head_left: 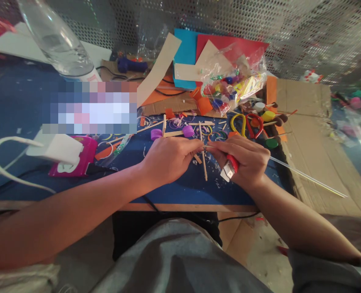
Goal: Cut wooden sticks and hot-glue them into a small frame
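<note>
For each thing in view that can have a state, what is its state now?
Left hand: closed, pinching a thin clear rod.
Right hand: closed on the rod and a red cutter.
Scissors: lying flat on the table.
Plastic bottle: tilted in view.
Plastic bag: holds colourful pieces.

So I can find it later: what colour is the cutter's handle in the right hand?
Red, with a silver tip: the cutter in the right hand, head view.

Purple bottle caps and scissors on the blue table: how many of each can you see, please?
Purple bottle caps: 2
Scissors: 2, one pair with yellow handles and one with red handles
Total: 4
</note>
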`<action>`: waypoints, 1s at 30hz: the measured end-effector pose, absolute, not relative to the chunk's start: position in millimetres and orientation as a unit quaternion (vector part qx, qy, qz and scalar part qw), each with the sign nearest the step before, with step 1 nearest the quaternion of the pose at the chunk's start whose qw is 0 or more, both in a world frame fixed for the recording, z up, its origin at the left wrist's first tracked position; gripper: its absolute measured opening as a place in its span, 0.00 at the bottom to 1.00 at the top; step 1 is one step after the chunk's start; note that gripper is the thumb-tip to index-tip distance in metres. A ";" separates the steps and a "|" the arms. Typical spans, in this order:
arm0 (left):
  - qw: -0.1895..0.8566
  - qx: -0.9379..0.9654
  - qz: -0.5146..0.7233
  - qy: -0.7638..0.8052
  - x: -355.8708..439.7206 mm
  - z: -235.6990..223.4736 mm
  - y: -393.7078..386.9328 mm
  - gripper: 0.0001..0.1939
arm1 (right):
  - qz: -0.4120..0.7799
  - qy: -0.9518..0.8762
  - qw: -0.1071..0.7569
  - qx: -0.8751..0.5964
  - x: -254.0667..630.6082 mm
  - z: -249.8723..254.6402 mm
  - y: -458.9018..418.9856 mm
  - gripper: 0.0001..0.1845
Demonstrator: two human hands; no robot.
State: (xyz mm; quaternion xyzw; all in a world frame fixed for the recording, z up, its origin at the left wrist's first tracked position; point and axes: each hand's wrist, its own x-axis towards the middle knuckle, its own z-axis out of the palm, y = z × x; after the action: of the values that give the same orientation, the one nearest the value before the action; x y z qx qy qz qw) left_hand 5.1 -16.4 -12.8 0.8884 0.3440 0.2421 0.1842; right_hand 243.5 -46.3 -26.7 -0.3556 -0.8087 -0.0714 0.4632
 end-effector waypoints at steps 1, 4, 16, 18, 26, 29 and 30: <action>0.184 0.888 0.242 0.344 5.1 -12.8 -16.5 0.15 | -0.073 -0.810 0.465 -0.351 243.3 -26.9 -46.1 0.09; 0.184 0.886 0.241 0.350 5.4 -13.6 -16.7 0.15 | -0.076 -0.808 0.465 -0.353 242.3 -27.0 -46.5 0.10; 0.185 0.875 0.260 0.364 8.5 -14.9 -17.6 0.16 | -0.093 -0.799 0.467 -0.368 239.6 -27.8 -49.2 0.10; 0.194 0.867 0.274 0.369 9.1 -14.7 -16.6 0.17 | -0.103 -0.797 0.462 -0.375 238.3 -27.8 -49.7 0.10; 0.206 0.863 0.287 0.361 7.6 -12.9 -12.4 0.19 | -0.055 -0.791 0.465 -0.393 235.9 -21.3 -47.4 0.06; 0.207 0.871 0.263 0.359 5.9 -10.9 -11.4 0.19 | -0.017 -0.789 0.460 -0.408 237.7 -22.0 -45.2 0.05; 0.203 0.875 0.258 0.356 5.5 -10.4 -11.0 0.19 | -0.007 -0.787 0.458 -0.413 238.5 -22.5 -44.6 0.04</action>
State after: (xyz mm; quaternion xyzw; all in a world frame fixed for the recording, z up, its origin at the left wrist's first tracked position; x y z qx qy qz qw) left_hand 5.5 -11.0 -10.4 0.8750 0.3556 0.2584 0.2029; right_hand 238.5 -44.6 -22.5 -0.4135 -0.7872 -0.0068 0.4576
